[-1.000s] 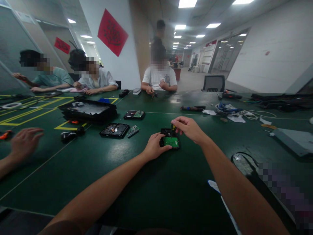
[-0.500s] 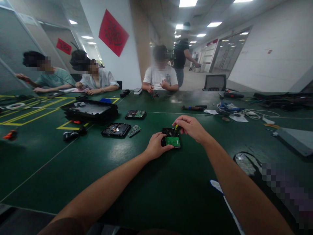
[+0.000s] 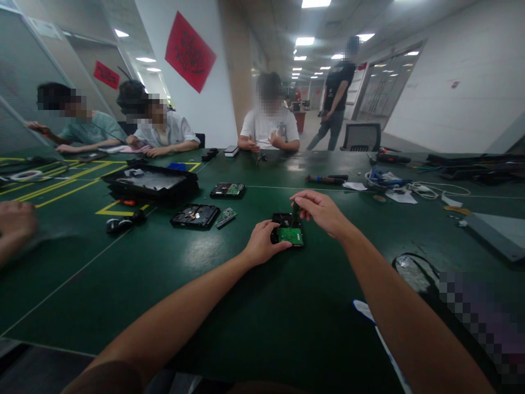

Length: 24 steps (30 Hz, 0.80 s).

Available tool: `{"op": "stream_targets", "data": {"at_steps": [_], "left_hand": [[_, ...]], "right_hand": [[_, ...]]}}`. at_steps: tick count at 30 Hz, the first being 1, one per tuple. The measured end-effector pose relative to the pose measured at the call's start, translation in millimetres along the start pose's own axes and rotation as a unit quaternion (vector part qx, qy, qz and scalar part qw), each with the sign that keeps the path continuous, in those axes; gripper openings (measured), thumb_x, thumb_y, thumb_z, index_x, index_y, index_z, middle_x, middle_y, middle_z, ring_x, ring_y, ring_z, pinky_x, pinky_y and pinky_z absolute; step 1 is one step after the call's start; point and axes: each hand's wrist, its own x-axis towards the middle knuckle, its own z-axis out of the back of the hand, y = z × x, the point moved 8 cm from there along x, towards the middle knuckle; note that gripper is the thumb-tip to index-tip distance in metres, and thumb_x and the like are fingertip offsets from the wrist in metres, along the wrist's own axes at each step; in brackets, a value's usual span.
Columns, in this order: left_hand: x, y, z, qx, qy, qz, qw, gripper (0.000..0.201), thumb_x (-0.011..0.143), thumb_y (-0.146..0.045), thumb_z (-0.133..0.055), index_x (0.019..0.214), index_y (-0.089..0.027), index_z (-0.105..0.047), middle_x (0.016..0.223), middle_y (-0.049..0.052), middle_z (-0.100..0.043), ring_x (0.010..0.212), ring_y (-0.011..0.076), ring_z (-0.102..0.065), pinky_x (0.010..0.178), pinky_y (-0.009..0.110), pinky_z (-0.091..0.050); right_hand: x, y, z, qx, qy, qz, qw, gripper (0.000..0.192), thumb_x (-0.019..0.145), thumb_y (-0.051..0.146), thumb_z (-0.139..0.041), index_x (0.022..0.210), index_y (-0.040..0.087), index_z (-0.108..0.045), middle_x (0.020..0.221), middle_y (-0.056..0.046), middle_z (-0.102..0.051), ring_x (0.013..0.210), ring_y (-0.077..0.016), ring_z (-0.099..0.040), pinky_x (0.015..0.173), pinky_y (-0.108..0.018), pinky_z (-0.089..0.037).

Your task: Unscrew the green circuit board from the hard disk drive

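A hard drive (image 3: pixel 290 236) with a green circuit board lies on the table in front of me. My left hand (image 3: pixel 263 242) grips its left side, thumb along the near edge and fingers at the far left corner. My right hand (image 3: pixel 315 208) is closed around the handle of a small screwdriver (image 3: pixel 296 210), held upright above the drive's far part. The screwdriver's tip is too small to make out. To the left lie a loose circuit board (image 3: pixel 226 218), a black drive casing (image 3: pixel 196 216) and another hard drive (image 3: pixel 228 190).
A black tray (image 3: pixel 151 183) stands at the left, with a computer mouse (image 3: pixel 118 224) nearer me. A co-worker's hand (image 3: pixel 15 227) reaches in at the left edge. Cables (image 3: pixel 388 179), paper and a grey metal box (image 3: pixel 498 232) lie right. Several people are across the table.
The screwdriver has turned in my right hand, its yellow part no longer showing. My left hand stays on the drive. A co-worker's hand has come in at left; a walking person has moved right.
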Motion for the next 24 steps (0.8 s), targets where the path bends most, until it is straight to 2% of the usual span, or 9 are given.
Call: {"op": "stream_targets", "data": {"at_steps": [3, 7, 11, 14, 18, 22, 24], "left_hand": [[0.2, 0.1, -0.7, 0.001, 0.003, 0.001, 1.0, 0.071, 0.078, -0.061, -0.08, 0.134, -0.021, -0.063, 0.142, 0.015, -0.058, 0.135, 0.0361, -0.051, 0.114, 0.05, -0.043], [0.7, 1.2, -1.6, 0.004, 0.008, 0.006, 1.0, 0.072, 0.078, -0.061, -0.08, 0.135, -0.021, -0.063, 0.142, 0.015, -0.059, 0.134, 0.0354, -0.052, 0.113, 0.05, -0.043], [0.8, 2.0, -1.9, 0.003, 0.008, 0.008, 1.0, 0.073, 0.078, -0.061, -0.08, 0.136, -0.021, -0.063, 0.143, 0.015, -0.058, 0.134, 0.0352, -0.051, 0.113, 0.05, -0.043], [0.3, 1.6, -1.5, 0.003, 0.009, 0.009, 1.0, 0.072, 0.078, -0.061, -0.08, 0.136, -0.021, -0.063, 0.143, 0.015, -0.058, 0.134, 0.0352, -0.051, 0.113, 0.05, -0.043], [-0.3, 0.4, -0.1, 0.003, 0.007, 0.007, 1.0, 0.072, 0.079, -0.062, -0.079, 0.135, -0.02, -0.063, 0.143, 0.015, -0.058, 0.135, 0.0353, -0.051, 0.114, 0.049, -0.042], [-0.3, 0.4, 0.3, 0.005, 0.006, 0.007, 1.0, 0.073, 0.079, -0.062, -0.079, 0.136, -0.02, -0.063, 0.142, 0.015, -0.058, 0.135, 0.0354, -0.051, 0.114, 0.049, -0.042], [-0.1, 0.4, 0.0, 0.004, 0.009, 0.008, 1.0, 0.073, 0.078, -0.062, -0.079, 0.136, -0.02, -0.063, 0.143, 0.015, -0.058, 0.135, 0.0358, -0.051, 0.114, 0.05, -0.042]], "right_hand": [[0.5, -3.6, 1.8, -0.013, -0.012, -0.006, 1.0, 0.02, 0.089, 0.039, -0.069, 0.092, 0.02, -0.065, 0.078, -0.001, -0.067, 0.059, -0.0118, -0.058, 0.049, -0.023, -0.042], [1.1, -8.0, 0.1, 0.011, -0.009, -0.021, 1.0, 0.019, 0.09, 0.038, -0.068, 0.093, 0.021, -0.06, 0.093, -0.005, -0.074, 0.053, -0.0101, -0.058, 0.043, -0.022, -0.039], [1.1, -5.5, -3.1, 0.021, 0.003, -0.022, 1.0, 0.022, 0.095, 0.042, -0.062, 0.098, 0.021, -0.066, 0.099, -0.007, -0.074, 0.058, -0.0105, -0.061, 0.048, -0.023, -0.045], [1.1, -6.8, -4.3, 0.035, 0.01, -0.033, 0.999, 0.024, 0.097, 0.04, -0.057, 0.099, 0.02, -0.069, 0.097, -0.008, -0.073, 0.06, -0.0115, -0.062, 0.05, -0.024, -0.047], [1.0, -4.8, -1.2, 0.005, 0.003, -0.013, 1.0, 0.024, 0.095, 0.04, -0.06, 0.102, 0.021, -0.072, 0.09, -0.004, -0.07, 0.059, -0.0108, -0.058, 0.049, -0.024, -0.041], [0.6, -4.3, 1.4, -0.021, -0.008, 0.001, 1.0, 0.026, 0.093, 0.045, -0.064, 0.094, 0.02, -0.071, 0.073, 0.0, -0.063, 0.06, -0.012, -0.055, 0.05, -0.024, -0.039], [0.4, -6.2, 1.4, -0.017, -0.01, -0.009, 1.0, 0.028, 0.092, 0.047, -0.066, 0.091, 0.019, -0.069, 0.072, -0.001, -0.063, 0.059, -0.0124, -0.056, 0.05, -0.025, -0.04]]}}
